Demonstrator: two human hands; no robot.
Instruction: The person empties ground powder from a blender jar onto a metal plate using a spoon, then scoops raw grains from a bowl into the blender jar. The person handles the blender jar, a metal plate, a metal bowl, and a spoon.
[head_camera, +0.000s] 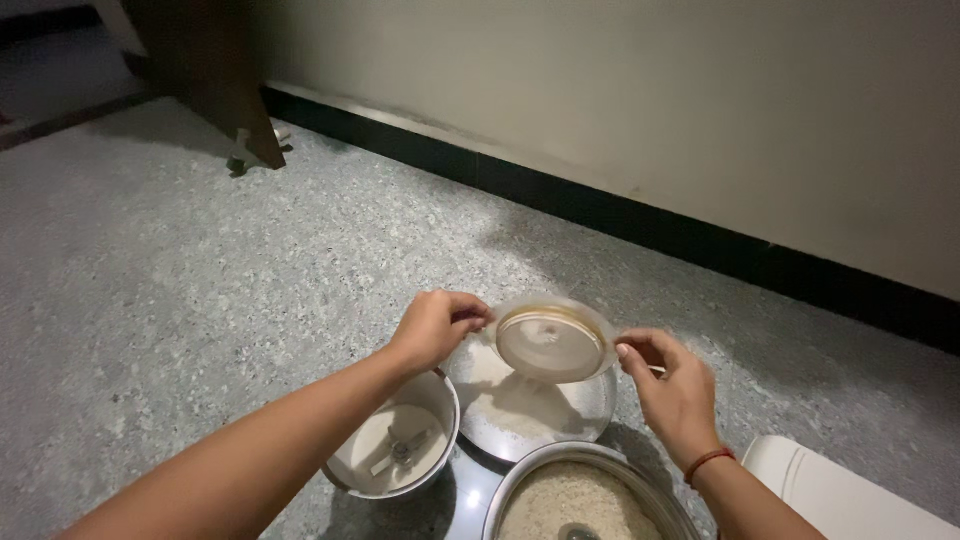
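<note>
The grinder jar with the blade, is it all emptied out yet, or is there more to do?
Nearly empty: the grinder jar shows its bare blade with only a white film left. White powder already lies heaped on the steel plate. Now the left hand and right hand hold the round lid over that plate. The grain in the steel bowl looks whole.

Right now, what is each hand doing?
Left hand: closed, pinching the lid at its left edge.
Right hand: closed, pinching the lid's right edge.
</note>
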